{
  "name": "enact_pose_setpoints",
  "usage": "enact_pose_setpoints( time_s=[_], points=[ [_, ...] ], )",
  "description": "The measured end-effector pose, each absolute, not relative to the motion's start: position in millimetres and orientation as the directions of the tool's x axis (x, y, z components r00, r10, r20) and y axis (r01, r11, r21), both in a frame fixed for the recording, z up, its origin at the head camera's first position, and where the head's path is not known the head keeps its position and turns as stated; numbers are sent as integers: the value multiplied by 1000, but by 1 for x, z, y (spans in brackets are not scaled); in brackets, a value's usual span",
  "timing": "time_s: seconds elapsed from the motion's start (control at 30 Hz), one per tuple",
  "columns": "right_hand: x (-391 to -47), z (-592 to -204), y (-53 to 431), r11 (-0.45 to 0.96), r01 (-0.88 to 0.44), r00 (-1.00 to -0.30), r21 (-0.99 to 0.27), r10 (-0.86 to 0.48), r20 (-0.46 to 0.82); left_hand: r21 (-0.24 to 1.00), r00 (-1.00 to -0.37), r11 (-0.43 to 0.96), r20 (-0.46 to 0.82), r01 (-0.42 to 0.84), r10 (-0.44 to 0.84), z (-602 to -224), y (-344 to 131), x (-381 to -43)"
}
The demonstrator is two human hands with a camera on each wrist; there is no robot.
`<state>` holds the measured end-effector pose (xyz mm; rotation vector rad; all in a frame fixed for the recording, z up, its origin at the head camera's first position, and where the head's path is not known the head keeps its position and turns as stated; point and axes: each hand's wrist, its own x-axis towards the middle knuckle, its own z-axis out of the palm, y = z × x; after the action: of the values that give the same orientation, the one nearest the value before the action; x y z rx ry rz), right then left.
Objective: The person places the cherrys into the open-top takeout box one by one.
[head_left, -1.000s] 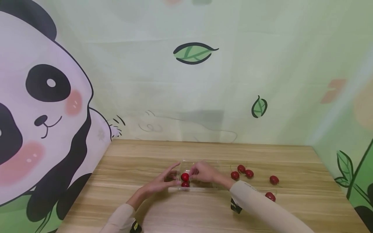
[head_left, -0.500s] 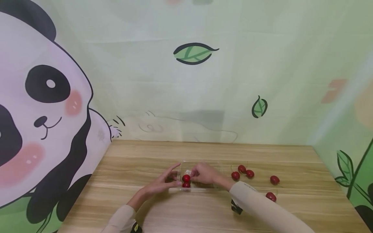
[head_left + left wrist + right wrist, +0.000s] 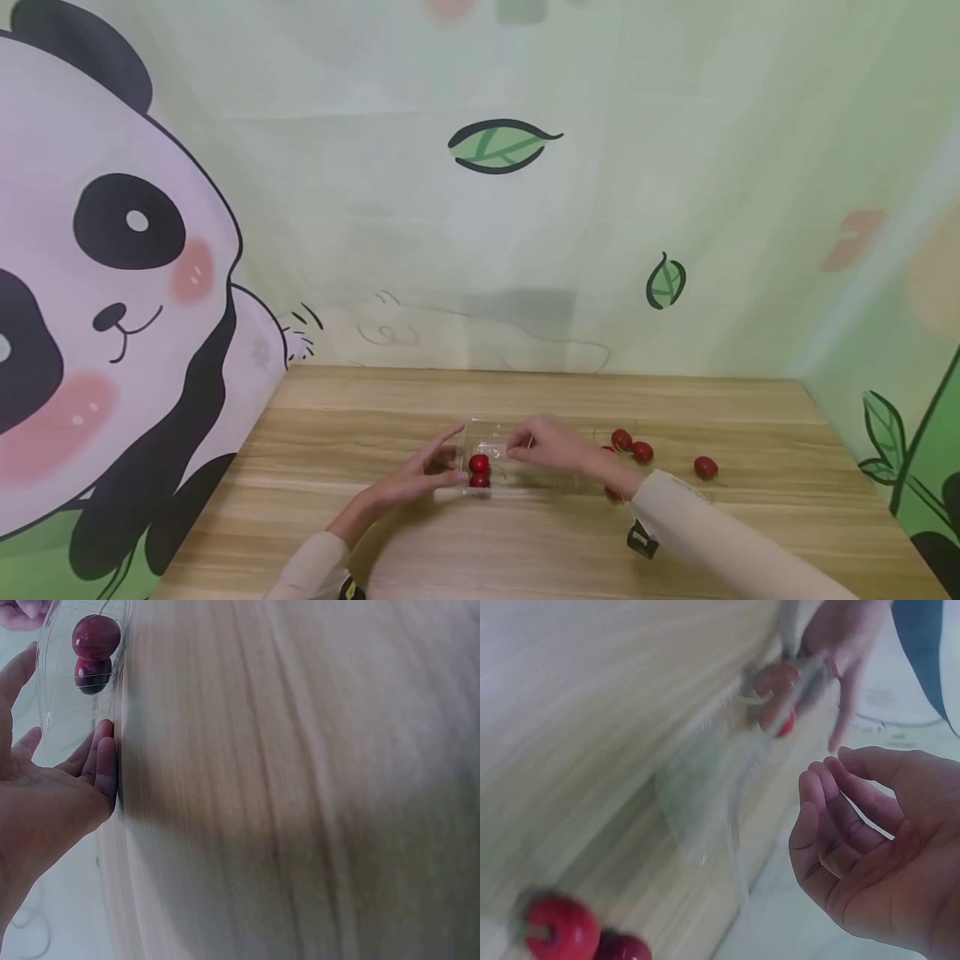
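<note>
A clear plastic box (image 3: pixel 543 490) lies on the wooden table, with two red cherries (image 3: pixel 479 472) at its left end, one behind the other. My left hand (image 3: pixel 412 475) rests against that end, thumb and fingers spread; in the left wrist view its fingertips (image 3: pixel 106 742) touch the box's end. Above the middle of the box hovers my right hand (image 3: pixel 551 446), just right of the cherries. Its fingers are loosely bent, and the right wrist view shows nothing between them (image 3: pixel 855 802).
Several loose cherries (image 3: pixel 641 452) lie on the table right of the box, some partly covered by the right wrist. One cherry (image 3: pixel 705 467) sits farther right by itself. A printed cloth (image 3: pixel 390 250) with a panda and leaves hangs behind the table (image 3: pixel 375 392).
My right hand has moved right, away from the two cherries in the box, and its forearm now covers more of the loose cherries. The left hand has stayed at the box's end.
</note>
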<state>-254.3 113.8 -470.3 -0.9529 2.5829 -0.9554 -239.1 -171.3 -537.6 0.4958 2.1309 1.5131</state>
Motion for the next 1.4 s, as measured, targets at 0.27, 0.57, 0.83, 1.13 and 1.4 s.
enact_pose_setpoints(
  time_s=[0.27, 0.57, 0.83, 1.13, 1.4],
  points=[
    [-247, -450, 171, 559, -465, -805, -686, -589, 65, 948, -823, 317, -163, 22, 544, -539, -170, -239],
    [-228, -455, 255, 537, -445, -806, -717, -589, 59, 947, -818, 321, -167, 22, 550, -537, -170, -239],
    [-205, -472, 318, 521, -450, -786, -725, -617, 44, 943, -820, 332, -167, 29, 547, -539, -170, -239],
    [-187, -492, 360, 496, -511, -770, -703, -628, 116, 943, -817, 332, -163, 36, 553, -537, -171, -239],
    [-176, -505, 368, 536, -484, -807, -692, -579, 115, 942, -819, 335, -171, 27, 548, -537, -170, -239]
  ],
)
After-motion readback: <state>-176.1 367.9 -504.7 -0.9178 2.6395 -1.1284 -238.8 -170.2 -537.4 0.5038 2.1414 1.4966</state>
